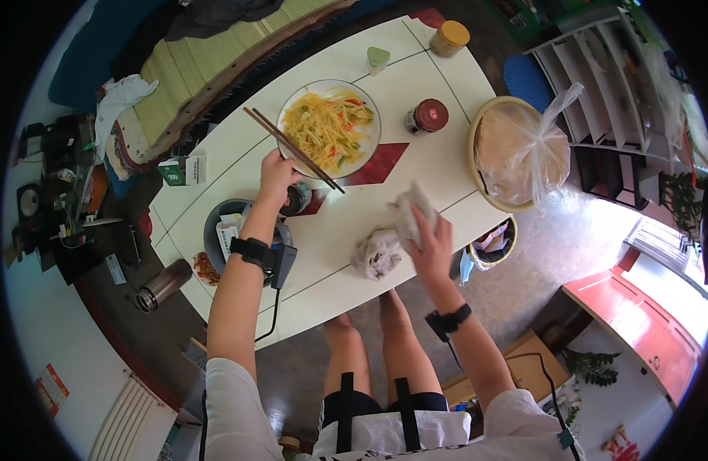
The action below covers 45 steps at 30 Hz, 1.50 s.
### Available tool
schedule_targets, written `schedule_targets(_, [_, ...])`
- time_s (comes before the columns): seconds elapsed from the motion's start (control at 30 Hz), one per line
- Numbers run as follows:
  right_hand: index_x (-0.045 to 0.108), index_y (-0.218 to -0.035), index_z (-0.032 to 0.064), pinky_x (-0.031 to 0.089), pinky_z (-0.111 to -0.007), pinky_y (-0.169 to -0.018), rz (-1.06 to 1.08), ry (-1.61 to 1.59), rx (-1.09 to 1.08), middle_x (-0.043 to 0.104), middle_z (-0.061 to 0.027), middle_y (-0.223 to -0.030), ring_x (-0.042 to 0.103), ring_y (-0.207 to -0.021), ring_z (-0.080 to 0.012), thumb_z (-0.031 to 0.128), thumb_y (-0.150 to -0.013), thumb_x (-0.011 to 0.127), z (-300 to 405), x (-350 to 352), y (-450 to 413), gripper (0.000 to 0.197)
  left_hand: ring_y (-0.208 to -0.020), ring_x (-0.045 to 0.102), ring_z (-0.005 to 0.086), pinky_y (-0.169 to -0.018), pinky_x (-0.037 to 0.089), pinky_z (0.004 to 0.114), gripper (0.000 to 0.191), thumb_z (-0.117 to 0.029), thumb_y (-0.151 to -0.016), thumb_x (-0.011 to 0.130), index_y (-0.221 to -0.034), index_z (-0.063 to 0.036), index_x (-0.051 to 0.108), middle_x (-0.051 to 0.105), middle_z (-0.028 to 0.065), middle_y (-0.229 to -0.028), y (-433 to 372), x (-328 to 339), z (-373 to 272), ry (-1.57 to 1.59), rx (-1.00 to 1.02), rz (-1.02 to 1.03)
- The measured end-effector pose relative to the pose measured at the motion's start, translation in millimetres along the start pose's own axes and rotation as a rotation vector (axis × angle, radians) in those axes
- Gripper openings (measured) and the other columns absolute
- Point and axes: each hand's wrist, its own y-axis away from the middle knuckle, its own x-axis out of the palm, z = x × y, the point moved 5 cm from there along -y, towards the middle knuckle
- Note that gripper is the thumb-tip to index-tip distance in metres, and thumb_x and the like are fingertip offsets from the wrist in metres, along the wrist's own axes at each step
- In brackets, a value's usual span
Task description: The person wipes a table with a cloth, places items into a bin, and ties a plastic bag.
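My left hand (278, 176) grips the lower left rim of a plate of shredded yellow food (331, 129) with red and green pieces. A pair of chopsticks (296, 151) lies across that plate's left side. My right hand (432, 242) holds a crumpled pale cloth (413, 216), slightly blurred, above the table. Just left of it a second crumpled greyish cloth or bag (378, 254) lies near the table's front edge. A dark-lidded jar (297, 199) stands beside my left hand, partly hidden by it.
On the white table (325, 245) are a red-lidded jar (430, 116), a yellow-lidded jar (449, 38), a green-topped container (378, 59), a basket (479, 178) with plastic-wrapped food, a grey bowl (214, 230) and a small carton (182, 171). A waste bin (506, 248) stands below the front edge.
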Motion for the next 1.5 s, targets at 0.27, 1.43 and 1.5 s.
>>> schedule_targets(0.27, [0.046, -0.123, 0.0231, 0.036, -0.04, -0.086, 0.102, 0.331, -0.415, 0.039, -0.0101, -0.127, 0.043, -0.106, -0.0297, 0.016, -0.072, 0.055, 66, 158, -43, 0.053, -0.087, 0.059, 0.0328, -0.077, 0.052, 0.044, 0.021, 0.007, -0.076, 0.038, -0.094, 0.0096, 0.047, 0.055, 0.0207, -0.096, -10, -42, -28, 0.194, -0.015, -0.132])
schedule_targets(1.43, [0.043, -0.125, 0.0186, 0.038, -0.043, -0.086, -0.161, 0.391, 0.382, 0.045, -0.0177, -0.113, 0.044, -0.103, -0.0359, 0.014, -0.072, 0.06, -166, -64, 87, 0.056, -0.076, 0.056, 0.0298, -0.066, 0.052, 0.042, 0.021, -0.005, -0.081, 0.044, -0.099, 0.0052, 0.049, 0.055, 0.0183, -0.094, -48, -99, 72, 0.228, -0.248, -0.392])
schedule_targets(1.5, [0.041, -0.127, 0.0199, 0.036, -0.043, -0.089, -0.08, 0.291, 0.286, 0.042, -0.0191, -0.119, 0.041, -0.107, -0.0361, 0.014, -0.07, 0.063, -137, -43, 61, 0.061, -0.074, 0.056, 0.0293, -0.063, 0.052, 0.04, 0.021, -0.007, -0.08, 0.045, -0.096, 0.0061, 0.05, 0.055, 0.0179, -0.09, -48, -111, 78, 0.26, -0.222, -0.466])
